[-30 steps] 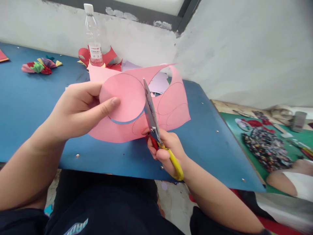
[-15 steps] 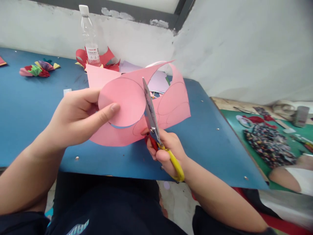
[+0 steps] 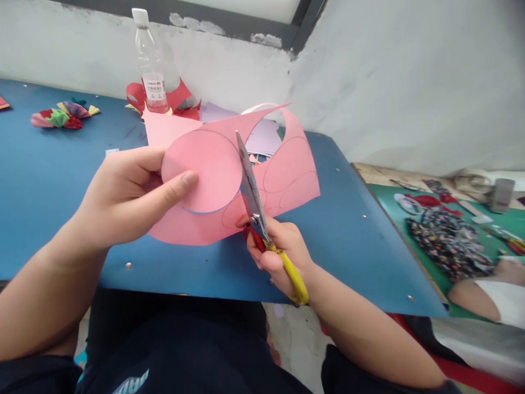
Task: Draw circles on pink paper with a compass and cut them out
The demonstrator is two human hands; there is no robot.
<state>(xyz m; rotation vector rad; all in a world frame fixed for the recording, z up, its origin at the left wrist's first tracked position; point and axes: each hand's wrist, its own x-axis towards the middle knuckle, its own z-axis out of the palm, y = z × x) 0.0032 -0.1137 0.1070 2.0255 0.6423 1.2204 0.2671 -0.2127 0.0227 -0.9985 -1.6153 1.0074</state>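
Note:
A pink paper sheet [image 3: 291, 164] with pencilled outlines is held above the blue table. My left hand [image 3: 135, 200] pinches its round part, thumb on top and fingers behind. A curved slit runs along the lower edge of that circle. My right hand [image 3: 283, 251] grips scissors [image 3: 253, 194] by their yellow and red handles. The blades point up and away and lie at the right edge of the circle, looking nearly closed. A large curved cutout shows at the sheet's upper right.
A clear bottle [image 3: 153, 76] stands by the wall among red paper scraps [image 3: 186, 101]. Folded colourful paper [image 3: 63, 116] lies on the blue table [image 3: 348, 246] at left. Purple sheets [image 3: 264, 137] lie behind the pink one. Right, a green table [image 3: 383, 194] holds patterned fabric [image 3: 451, 241] beside another person's arm [image 3: 476, 298].
The round part of the pink paper and my left hand have shifted slightly left. The slit under the circle looks narrower. The scissors have barely moved.

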